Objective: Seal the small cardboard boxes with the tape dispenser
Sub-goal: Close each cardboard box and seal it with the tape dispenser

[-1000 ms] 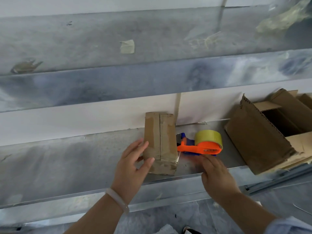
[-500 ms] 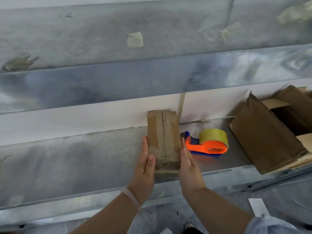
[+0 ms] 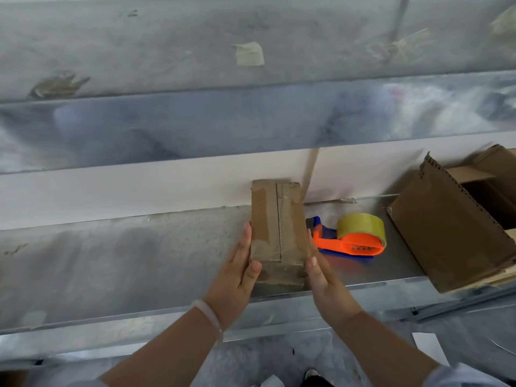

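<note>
Both hands are flat: the left hand [image 3: 236, 277] and right hand [image 3: 325, 279] press opposite sides of the small cardboard box [image 3: 277, 227] on the metal shelf [image 3: 139, 261]. The tape dispenser [image 3: 353, 243] lies at its 3 o'clock.

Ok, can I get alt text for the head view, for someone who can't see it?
A left hand and a right hand press flat against opposite sides of a small cardboard box, taped and standing upright on a metal shelf. An orange tape dispenser lies just right of it, with a larger open carton further right.
</note>
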Action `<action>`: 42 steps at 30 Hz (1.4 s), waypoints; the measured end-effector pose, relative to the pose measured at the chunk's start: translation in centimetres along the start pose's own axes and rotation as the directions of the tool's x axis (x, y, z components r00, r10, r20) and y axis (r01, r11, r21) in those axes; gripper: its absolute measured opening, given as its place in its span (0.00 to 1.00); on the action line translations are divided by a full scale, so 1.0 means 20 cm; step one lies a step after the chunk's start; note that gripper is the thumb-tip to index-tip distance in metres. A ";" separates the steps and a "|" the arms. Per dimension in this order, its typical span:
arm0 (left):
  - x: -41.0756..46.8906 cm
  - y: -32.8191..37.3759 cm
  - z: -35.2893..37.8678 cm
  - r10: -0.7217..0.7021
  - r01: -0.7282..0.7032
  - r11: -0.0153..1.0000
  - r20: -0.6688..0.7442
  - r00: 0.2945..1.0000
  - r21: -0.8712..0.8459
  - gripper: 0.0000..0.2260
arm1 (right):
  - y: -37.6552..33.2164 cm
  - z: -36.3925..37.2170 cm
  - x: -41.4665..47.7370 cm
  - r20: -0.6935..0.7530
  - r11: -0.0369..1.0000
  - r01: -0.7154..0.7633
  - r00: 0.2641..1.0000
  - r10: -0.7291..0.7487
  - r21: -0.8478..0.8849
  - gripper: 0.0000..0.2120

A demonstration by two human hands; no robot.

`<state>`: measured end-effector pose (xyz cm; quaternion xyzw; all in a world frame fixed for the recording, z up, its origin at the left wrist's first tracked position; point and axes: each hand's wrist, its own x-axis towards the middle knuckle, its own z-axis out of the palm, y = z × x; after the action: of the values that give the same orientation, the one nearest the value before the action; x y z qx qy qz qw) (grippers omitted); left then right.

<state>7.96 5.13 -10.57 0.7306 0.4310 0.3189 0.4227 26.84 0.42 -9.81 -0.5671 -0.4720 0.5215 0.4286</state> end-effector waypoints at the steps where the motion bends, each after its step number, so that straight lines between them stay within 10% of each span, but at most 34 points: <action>1: 0.00 -0.01 0.00 0.003 -0.003 1.000 -0.004 1.000 0.008 0.33 | 0.00 -0.02 0.01 -0.002 1.000 -0.025 1.000 0.025 -0.002 0.22; 11: 0.05 0.17 0.02 -0.240 0.186 0.810 -0.026 0.970 -0.556 0.15 | -0.12 0.03 0.04 -0.082 0.986 -0.127 0.987 0.135 0.105 0.28; 16: 0.09 0.23 0.16 -0.310 0.171 0.866 -0.236 0.921 -0.470 0.12 | -0.09 0.12 0.07 -0.257 0.996 -0.068 0.963 0.080 0.054 0.18; 22: 0.10 0.22 0.16 -0.371 0.229 0.795 -0.153 0.916 -0.562 0.16 | -0.08 0.13 0.09 -0.262 0.990 -0.087 0.958 0.114 0.112 0.19; 33: 0.09 0.17 0.14 -0.198 0.116 0.917 -0.181 0.963 -0.383 0.23 | -0.09 0.10 0.07 -0.216 0.993 -0.103 0.972 0.089 -0.055 0.43; 42: 0.08 0.18 0.19 -0.275 0.141 0.873 -0.234 0.932 -0.466 0.17 | -0.11 0.11 0.06 -0.263 0.997 -0.070 0.963 0.058 -0.037 0.18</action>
<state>13.03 4.38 -8.84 0.5087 0.4819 0.4652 0.5409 24.50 2.05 -8.00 -0.6557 -0.4046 0.4446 0.4568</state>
